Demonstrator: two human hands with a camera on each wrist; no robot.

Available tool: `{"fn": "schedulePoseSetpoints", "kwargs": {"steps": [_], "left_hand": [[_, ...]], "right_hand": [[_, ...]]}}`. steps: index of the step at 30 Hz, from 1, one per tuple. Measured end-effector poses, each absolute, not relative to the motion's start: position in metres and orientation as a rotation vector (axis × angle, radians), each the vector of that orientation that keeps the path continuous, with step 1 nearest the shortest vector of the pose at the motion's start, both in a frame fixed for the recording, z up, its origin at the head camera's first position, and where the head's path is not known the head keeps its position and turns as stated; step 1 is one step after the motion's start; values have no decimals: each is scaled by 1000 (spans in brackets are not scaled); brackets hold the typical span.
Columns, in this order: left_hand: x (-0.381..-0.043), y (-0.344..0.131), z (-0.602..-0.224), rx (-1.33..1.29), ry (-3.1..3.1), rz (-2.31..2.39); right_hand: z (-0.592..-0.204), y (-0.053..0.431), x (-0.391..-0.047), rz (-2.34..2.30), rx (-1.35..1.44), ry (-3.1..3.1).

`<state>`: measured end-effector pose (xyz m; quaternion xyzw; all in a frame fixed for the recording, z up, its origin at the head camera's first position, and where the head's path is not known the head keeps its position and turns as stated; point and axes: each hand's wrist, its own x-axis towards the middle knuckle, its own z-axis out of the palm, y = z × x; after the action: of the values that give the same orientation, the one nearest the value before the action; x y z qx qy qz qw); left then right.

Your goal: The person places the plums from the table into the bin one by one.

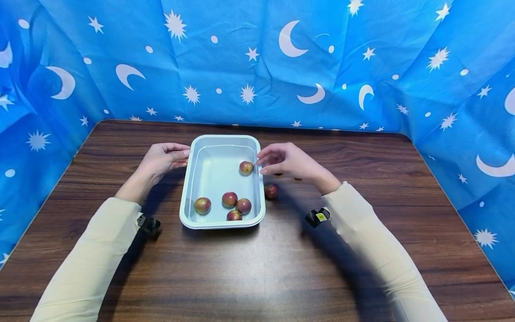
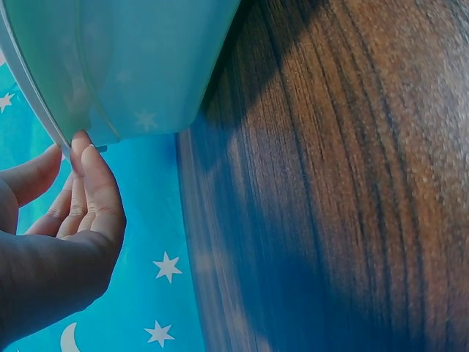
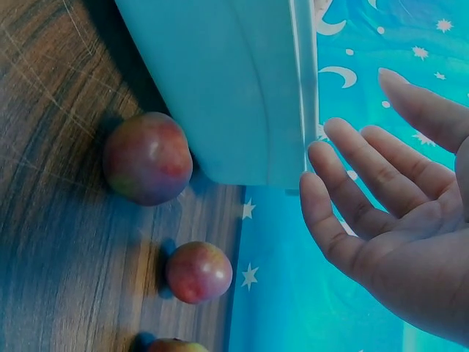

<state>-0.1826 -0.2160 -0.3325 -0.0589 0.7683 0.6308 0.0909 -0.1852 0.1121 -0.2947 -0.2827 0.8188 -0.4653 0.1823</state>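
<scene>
A white plastic tub (image 1: 217, 179) with several red-and-yellow plums in it stands on the table. My left hand (image 1: 162, 158) pinches the tub's left rim between thumb and fingers; the left wrist view shows the thumb (image 2: 40, 176) on the outer side of the rim. At the opposite side, my right hand (image 1: 289, 163) holds nothing, its loosely bent fingertips right at the right rim. One plum (image 1: 246, 168) lies inside by that wall, and others, such as this plum (image 1: 203, 205), lie toward the near end.
Outside the tub, a plum (image 1: 271, 191) sits on the wooden table (image 1: 257, 273) close to the right wall. The right wrist view shows another plum (image 3: 198, 272) beyond it and part of a third. A blue curtain (image 1: 241, 58) with moons and stars hangs behind the table.
</scene>
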Motion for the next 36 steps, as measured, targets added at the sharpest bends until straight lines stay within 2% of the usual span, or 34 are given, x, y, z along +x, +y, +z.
{"fn": "schedulePoseSetpoints", "kwargs": {"steps": [20,36], "left_hand": [[-184,-216,-333,-169,2249,1892],[-184,-216,-333,-174,2255,1892]], "right_hand": [[-300,137,-186,-1335,-721,2343],[-330,148,-184,-1369,-693,2258]]}}
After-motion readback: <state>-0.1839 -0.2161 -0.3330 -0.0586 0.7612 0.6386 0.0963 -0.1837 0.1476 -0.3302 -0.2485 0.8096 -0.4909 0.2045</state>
